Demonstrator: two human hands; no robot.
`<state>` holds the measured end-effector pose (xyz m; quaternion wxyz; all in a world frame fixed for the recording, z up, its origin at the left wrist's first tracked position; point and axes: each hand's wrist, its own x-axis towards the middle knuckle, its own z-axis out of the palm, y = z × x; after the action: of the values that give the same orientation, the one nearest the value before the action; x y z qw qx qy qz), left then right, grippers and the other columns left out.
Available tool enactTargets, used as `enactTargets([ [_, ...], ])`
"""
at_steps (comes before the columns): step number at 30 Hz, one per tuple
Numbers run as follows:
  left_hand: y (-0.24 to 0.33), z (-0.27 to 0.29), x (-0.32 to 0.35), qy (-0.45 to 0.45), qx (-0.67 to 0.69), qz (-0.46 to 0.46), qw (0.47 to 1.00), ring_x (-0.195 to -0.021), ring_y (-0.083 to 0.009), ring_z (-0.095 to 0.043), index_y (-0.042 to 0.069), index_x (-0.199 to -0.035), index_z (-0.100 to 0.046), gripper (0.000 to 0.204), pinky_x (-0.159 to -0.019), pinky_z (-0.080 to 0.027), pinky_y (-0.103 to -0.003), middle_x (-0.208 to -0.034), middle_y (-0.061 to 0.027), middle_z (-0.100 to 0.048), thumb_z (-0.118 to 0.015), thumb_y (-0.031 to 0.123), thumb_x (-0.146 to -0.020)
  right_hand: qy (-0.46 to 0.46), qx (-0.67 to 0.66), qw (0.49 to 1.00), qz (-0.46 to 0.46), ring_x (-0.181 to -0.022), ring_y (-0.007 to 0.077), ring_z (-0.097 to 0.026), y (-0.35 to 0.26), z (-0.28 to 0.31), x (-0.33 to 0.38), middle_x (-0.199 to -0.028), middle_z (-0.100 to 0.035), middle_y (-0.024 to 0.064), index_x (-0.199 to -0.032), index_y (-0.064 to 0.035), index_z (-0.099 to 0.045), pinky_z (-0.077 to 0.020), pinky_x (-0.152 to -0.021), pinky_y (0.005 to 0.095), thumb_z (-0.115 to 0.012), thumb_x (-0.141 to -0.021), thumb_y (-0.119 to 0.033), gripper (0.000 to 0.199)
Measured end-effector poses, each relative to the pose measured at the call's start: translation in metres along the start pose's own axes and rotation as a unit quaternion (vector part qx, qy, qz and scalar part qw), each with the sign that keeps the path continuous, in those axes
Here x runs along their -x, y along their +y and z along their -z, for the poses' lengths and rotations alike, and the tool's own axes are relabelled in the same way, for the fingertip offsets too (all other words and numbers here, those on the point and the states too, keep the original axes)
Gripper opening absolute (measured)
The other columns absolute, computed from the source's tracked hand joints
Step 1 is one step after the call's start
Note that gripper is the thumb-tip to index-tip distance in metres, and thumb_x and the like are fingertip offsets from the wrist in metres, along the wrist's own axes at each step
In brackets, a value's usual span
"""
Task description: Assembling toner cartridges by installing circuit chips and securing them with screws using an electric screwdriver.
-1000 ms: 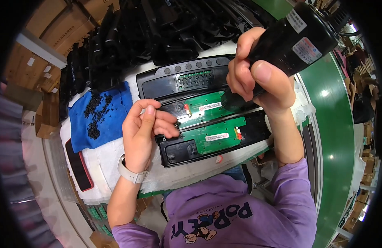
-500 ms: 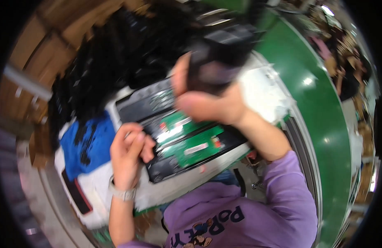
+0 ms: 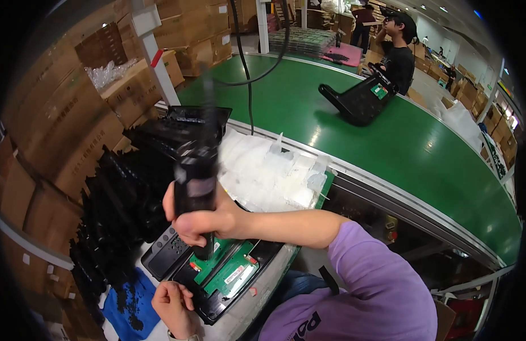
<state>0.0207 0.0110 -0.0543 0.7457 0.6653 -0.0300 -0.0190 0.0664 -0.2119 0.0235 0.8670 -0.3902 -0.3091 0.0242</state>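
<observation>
My right hand [image 3: 220,219] is wrapped round an upright black electric screwdriver [image 3: 196,173], blurred by motion, its cable trailing upward. The tool's lower end points down over a black plastic housing [image 3: 210,311] lying on the white-covered bench. Green circuit boards [image 3: 233,274] sit in that housing, with a buttoned black strip [image 3: 163,250] alongside. My left hand [image 3: 172,307] rests by the housing's near left end, fingers curled in; what they hold, if anything, is hidden. Many small dark screws [image 3: 131,301] lie beside it on a blue cloth [image 3: 149,324].
Stacked black housings [image 3: 123,199] crowd the bench's left side, with cardboard boxes [image 3: 58,131] behind. Beyond the bench runs a green conveyor [image 3: 422,148] carrying another black housing [image 3: 359,102]. A person [image 3: 399,57] stands at its far side. A black cable [image 3: 249,79] hangs down.
The view has swung up, bringing the conveyor and the person into sight. My right hand has brought the screwdriver upright over the boards. My left hand stays curled by the housing's end.
</observation>
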Motion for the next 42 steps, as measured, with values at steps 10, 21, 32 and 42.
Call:
enactTargets([
  [10,0.012,-0.021,0.012,-0.052,-0.040,-0.021,0.998,-0.043,-0.0107,-0.048,0.000,-0.079,-0.051,0.017,-0.040,-0.037,-0.020,-0.058,-0.0073,-0.054,-0.061,0.013,-0.084,0.041,-0.140,0.985,0.092,-0.041,0.0118,-0.043,0.015,-0.012,0.005,-0.055,-0.045,0.0042,-0.092,-0.0031,-0.043,-0.0404,-0.046,0.0290,-0.054,-0.082,-0.025,0.027],
  [21,0.025,-0.026,0.021,-0.045,-0.028,0.066,0.996,-0.051,-0.0088,-0.051,0.000,-0.081,-0.058,0.002,-0.049,-0.039,-0.018,-0.064,-0.0062,-0.059,-0.058,-0.002,-0.081,0.043,-0.139,0.985,0.087,-0.042,0.0113,-0.043,0.017,-0.016,0.012,-0.055,-0.045,0.0047,-0.093,-0.0026,-0.042,-0.0404,-0.046,0.0283,-0.053,-0.083,-0.022,0.024],
  [32,0.010,-0.017,0.003,0.002,0.032,-0.033,0.999,-0.078,-0.0103,-0.054,0.001,-0.096,-0.050,0.017,-0.073,-0.042,-0.022,-0.092,-0.0089,-0.060,-0.042,0.016,-0.095,0.098,0.010,0.995,-0.005,-0.039,0.0121,-0.041,0.007,0.004,-0.015,-0.055,-0.042,0.0030,-0.091,-0.0019,-0.046,-0.0407,-0.044,0.0297,-0.052,-0.082,-0.022,0.023],
  [42,-0.001,0.015,-0.011,0.015,0.061,-0.040,0.997,-0.104,-0.0247,-0.058,-0.001,-0.106,-0.042,0.016,-0.086,-0.046,-0.027,-0.112,-0.0181,-0.055,-0.034,0.008,-0.095,-0.001,0.197,0.980,-0.001,-0.039,0.0120,-0.041,0.031,0.000,-0.037,-0.053,-0.044,0.0045,-0.091,0.0011,-0.046,-0.0353,-0.041,0.0259,-0.055,-0.080,-0.018,0.024],
])
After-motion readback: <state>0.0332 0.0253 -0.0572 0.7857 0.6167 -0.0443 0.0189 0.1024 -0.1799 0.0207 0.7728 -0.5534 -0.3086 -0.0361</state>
